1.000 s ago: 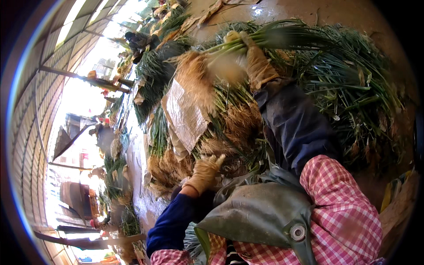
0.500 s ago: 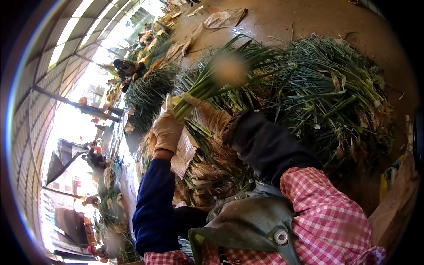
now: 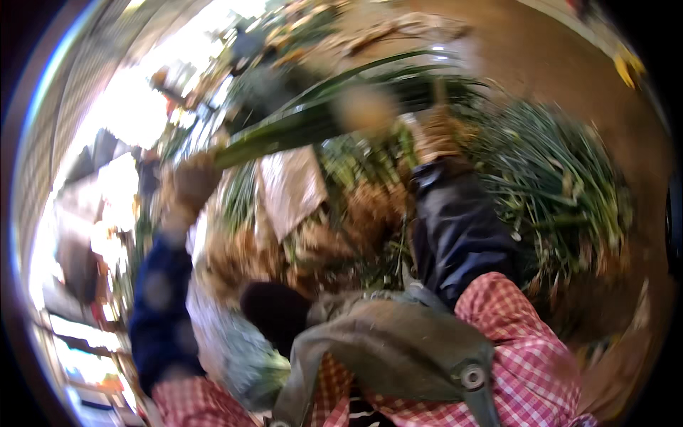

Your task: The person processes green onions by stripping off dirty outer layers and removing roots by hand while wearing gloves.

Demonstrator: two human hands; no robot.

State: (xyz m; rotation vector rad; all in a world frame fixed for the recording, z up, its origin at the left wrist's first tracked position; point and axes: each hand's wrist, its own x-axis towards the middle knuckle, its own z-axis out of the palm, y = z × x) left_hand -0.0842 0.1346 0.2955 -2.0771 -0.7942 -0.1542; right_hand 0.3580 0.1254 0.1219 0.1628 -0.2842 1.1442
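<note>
A long bunch of green onions (image 3: 284,130) stretches between my two gloved hands, pale ends on the left and dark green leaves on the right. My left hand (image 3: 191,186) is closed round the pale end, smeared by motion. At the leafy end, my right hand (image 3: 435,135) grips the leaves, with one finger or the thumb sticking up. The glove on it looks dirty and tan. Beneath the bunch lie more green onions (image 3: 370,164), their tan, stringy roots toward me. A blurry spot hides part of the held leaves.
A large heap of green onions (image 3: 569,185) lies on the wet brown floor (image 3: 526,50) to the right. A tan sheet (image 3: 292,188) rests over the nearer pile. Clear plastic with greens inside (image 3: 252,356) is by my left side. More heaps stand at the far left.
My hands have moved apart, the left to the left and the right to the far right along the leaves. The bunch has swung from steep to nearly level. The whole view has shifted.
</note>
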